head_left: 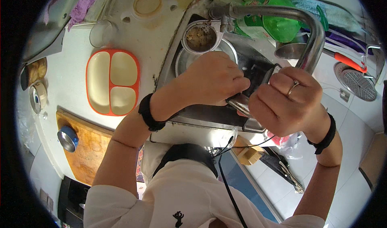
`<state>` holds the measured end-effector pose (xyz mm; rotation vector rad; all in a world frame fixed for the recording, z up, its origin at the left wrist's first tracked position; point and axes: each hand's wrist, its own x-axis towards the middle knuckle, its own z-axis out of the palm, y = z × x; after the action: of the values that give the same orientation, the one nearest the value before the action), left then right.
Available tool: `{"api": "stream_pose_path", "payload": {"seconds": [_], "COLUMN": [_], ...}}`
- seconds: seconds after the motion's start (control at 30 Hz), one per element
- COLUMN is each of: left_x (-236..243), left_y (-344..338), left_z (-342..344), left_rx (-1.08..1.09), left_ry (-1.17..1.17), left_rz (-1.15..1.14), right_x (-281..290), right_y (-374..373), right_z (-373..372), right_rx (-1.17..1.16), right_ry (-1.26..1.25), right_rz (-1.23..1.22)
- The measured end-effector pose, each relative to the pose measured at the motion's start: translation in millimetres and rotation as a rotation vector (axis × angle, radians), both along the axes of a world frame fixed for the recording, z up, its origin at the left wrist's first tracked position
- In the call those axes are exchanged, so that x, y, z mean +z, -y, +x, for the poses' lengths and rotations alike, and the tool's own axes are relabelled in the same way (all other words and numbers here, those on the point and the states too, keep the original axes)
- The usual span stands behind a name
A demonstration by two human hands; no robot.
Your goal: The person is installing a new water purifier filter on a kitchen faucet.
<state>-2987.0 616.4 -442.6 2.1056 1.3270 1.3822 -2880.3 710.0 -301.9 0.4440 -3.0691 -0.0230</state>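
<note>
Both hands are over the dark sink (193,117). My left hand (215,79) is closed, knuckles up, its fingertips hidden underneath. A narrow shiny metal piece (241,105) shows between the two hands, and its kind cannot be made out. My right hand (288,101), wearing a ring, is closed around the other end of it, just below the mouth of the curved metal faucet (316,38). Behind my left hand, a metal bowl (229,50) sits in the sink. Next to it is a round strainer cup (200,37) with brown food scraps inside.
Left of the sink lies an orange-rimmed divided plate (138,87), with a clear glass (101,33) behind it. A wooden board (86,155) carries a small blue cup (67,139). Beyond the faucet are a green bottle (280,22), a metal pan (288,50) and a red-handled tool (350,62).
</note>
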Motion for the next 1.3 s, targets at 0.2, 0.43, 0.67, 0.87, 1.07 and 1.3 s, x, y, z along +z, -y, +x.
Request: {"api": "stream_pose_path", "payload": {"seconds": [0.2, 0.43, 0.67, 0.87, 1.07, 1.3], "left_x": [1.9, -2.5, 7.4, 6.3, 6.7, 5.9], "left_y": [6.8, 21.6, 37.9, 29.9, 22.8, 19.8], "left_z": [7.3, 28.7, 46.5, 36.8, 30.6, 15.6], "left_rx": [0.070, 0.149, 0.274, 0.371, 0.452, 0.448], "left_ry": [0.112, 0.502, 0.876, 0.635, 0.572, 0.505], "left_rz": [-0.069, -0.377, -0.453, -0.343, -0.195, -0.184], "right_x": [-7.2, -8.0, -3.7, -9.5, -6.3, -1.4], "right_y": [4.8, 7.2, 7.2, 9.1, 7.2, 1.5], "right_z": [-1.9, -5.4, -18.1, -9.2, -12.0, -19.3], "right_rx": [-0.060, -0.065, -0.008, -0.039, -0.045, -0.097], "right_ry": [-0.097, -0.076, -0.009, -0.091, -0.101, -0.062], "right_rz": [-0.004, 0.026, 0.017, 0.087, 0.077, 0.036]}}
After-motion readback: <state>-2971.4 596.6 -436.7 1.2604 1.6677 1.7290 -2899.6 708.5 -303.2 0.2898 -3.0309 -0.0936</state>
